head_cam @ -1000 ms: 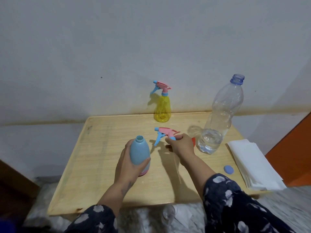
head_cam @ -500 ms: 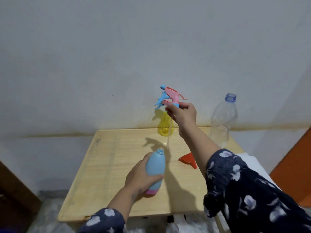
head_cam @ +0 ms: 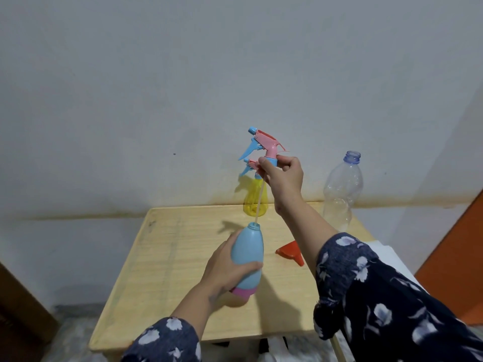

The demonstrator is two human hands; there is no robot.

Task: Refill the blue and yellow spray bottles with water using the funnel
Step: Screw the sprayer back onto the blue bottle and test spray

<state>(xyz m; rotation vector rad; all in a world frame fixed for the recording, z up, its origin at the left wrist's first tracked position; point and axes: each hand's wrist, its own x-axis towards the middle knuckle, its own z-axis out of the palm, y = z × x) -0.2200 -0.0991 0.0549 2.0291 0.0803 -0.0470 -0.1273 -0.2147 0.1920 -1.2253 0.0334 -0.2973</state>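
Your left hand [head_cam: 224, 267] grips the blue spray bottle [head_cam: 247, 257] around its belly, fingers wrapped, bottle tilted so the open neck leans up and away from you. Your right hand [head_cam: 283, 178] pinches the collar of the pink-and-blue trigger head [head_cam: 264, 146], held high above the bottle. Its dip tube [head_cam: 258, 202] hangs down in a thin straight line, lower end right at the bottle's mouth; whether the tip is inside or just clear of the rim I can't tell, too thin at this size.

Largest first for the rest. The wooden table [head_cam: 167, 257] is under everything. The clear water bottle [head_cam: 342, 189] stands uncapped at the table's far right, behind your right arm, only a little water low down as far as the glare lets me read it. The yellow spray bottle [head_cam: 254, 199] stands at the back edge, its own trigger head on, mostly behind the raised tube. White cloth or paper [head_cam: 379, 250] peeks out past your right sleeve. The red funnel [head_cam: 291, 253] lies on its side on the table, just right of the blue bottle, spout pointing toward you and to the right.

The key relation: the tube's long axis runs near vertical, in line with the bottle neck, so the head likely needs a straight lift to clear. Funnel is nearer your right hand, which is busy with the head. Judgement: head goes down first, then funnel into the blue neck.
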